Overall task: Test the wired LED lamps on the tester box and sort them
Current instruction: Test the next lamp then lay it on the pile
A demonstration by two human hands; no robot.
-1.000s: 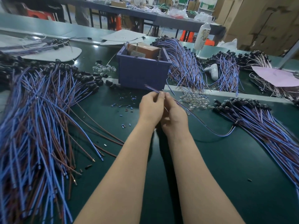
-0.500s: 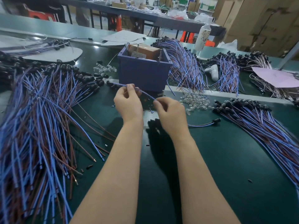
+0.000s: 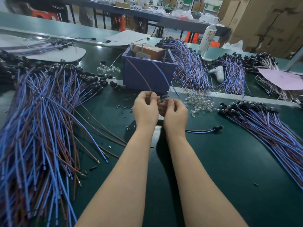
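The purple tester box (image 3: 148, 75) stands just beyond my hands, with metal pins on its rim. One wired lamp is held up in front of it. Its brown wire (image 3: 139, 74) and blue wire (image 3: 164, 74) arch up toward the box top. My left hand (image 3: 145, 109) pinches the brown wire near its lower end. My right hand (image 3: 176, 113) has curled fingers at the lamp's dark head (image 3: 164, 100), between both hands. Another wired lamp (image 3: 217, 128) lies alone on the mat to the right.
A large pile of blue and brown wired lamps (image 3: 41, 122) covers the left of the green mat. Another pile (image 3: 265, 125) fans along the right. More bundles (image 3: 188, 68) lie behind the box. Clear LED bulbs (image 3: 200, 103) are scattered right of the box. A white bottle (image 3: 207, 38) stands at the back.
My hands let the earlier lamp drop on the mat at the right. The left hand brought in a new lamp. Both hands closed together, and its wires now rise toward the box.
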